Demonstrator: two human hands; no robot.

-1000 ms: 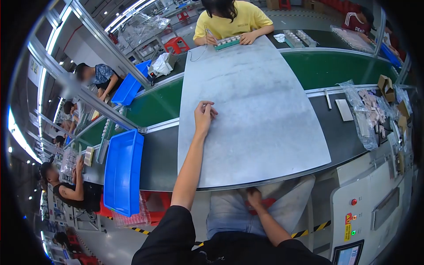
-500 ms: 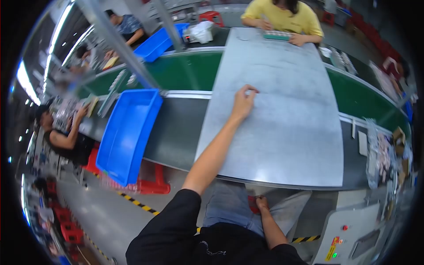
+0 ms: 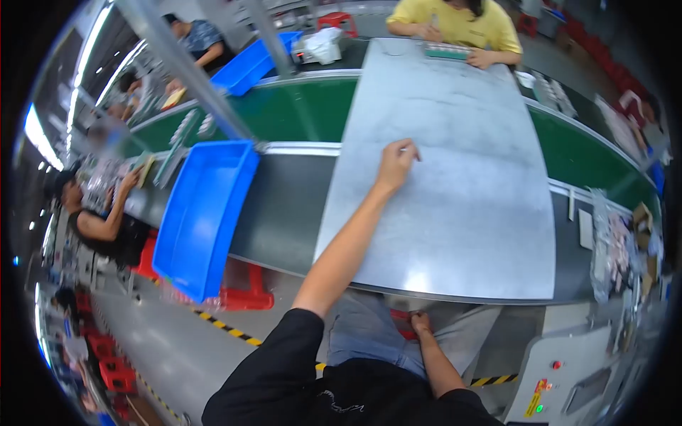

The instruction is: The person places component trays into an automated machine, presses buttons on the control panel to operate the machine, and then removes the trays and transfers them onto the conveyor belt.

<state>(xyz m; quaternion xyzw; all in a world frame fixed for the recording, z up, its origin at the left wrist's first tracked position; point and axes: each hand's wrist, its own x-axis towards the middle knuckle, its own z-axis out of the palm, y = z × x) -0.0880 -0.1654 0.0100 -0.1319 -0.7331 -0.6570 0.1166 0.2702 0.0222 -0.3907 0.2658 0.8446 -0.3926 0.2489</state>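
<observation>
Reference: dial centred on the grey sheet (image 3: 465, 227), 12 o'clock pointing away from the wearer. The sheet lies flat across the dark bench (image 3: 280, 213) and the green belt (image 3: 305, 110), its near edge at 6 o'clock.

Left hand (image 3: 398, 163): positioned over the sheet, slightly toward 10 o'clock from centre. Fingers are curled inward, leaving a narrow grip. Whether anything is enclosed, or whether the hand touches the surface, cannot be determined. The forearm enters from 7 o'clock.

Right hand (image 3: 420, 323): lowered at 6 o'clock, below the bench edge, between the wearer's thighs and near the red stool (image 3: 401, 323). Finger opening and contents cannot be determined.

Surrounding items:
- 9 o'clock: blue bin (image 3: 199, 213), set apart from the sheet, tilted in view. Beyond it, a person in a dark sleeveless top (image 3: 106, 231).
- 10 o'clock: second blue bin (image 3: 254, 65), past the belt.
- 12 o'clock: person in a yellow shirt (image 3: 465, 28), both hands at a green block (image 3: 446, 52) at the sheet's far end.
- Between 3 and 4 o'clock: white card (image 3: 585, 228); just beyond, a clear plastic bag (image 3: 601, 255).
- 5 o'clock: machine panel (image 3: 554, 376) with red and green buttons.
</observation>
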